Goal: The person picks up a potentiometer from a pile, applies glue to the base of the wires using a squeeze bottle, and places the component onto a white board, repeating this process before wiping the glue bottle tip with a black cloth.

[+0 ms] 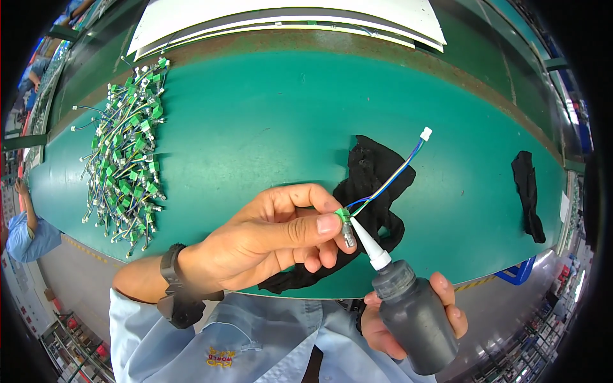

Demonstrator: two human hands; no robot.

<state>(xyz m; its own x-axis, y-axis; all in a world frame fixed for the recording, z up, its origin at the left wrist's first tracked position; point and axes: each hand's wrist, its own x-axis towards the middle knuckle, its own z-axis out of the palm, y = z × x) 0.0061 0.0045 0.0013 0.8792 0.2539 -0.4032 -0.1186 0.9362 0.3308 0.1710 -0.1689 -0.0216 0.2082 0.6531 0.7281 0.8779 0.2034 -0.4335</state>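
Observation:
Between thumb and fingers, my left hand pinches a small wired connector with a green block and a metal threaded end. Its thin blue, white and dark wires run up and right to a white plug. My right hand is wrapped round a dark squeeze bottle, which tilts up and left. The bottle's white tapered nozzle has its tip right by the green block; whether they touch I cannot tell. A crumpled black cloth lies beneath and behind the connector.
A large heap of similar green wired connectors lies on the left of the green table. Another black cloth strip rests at the far right. White panels stand at the back edge. A person in a blue sleeve is at far left.

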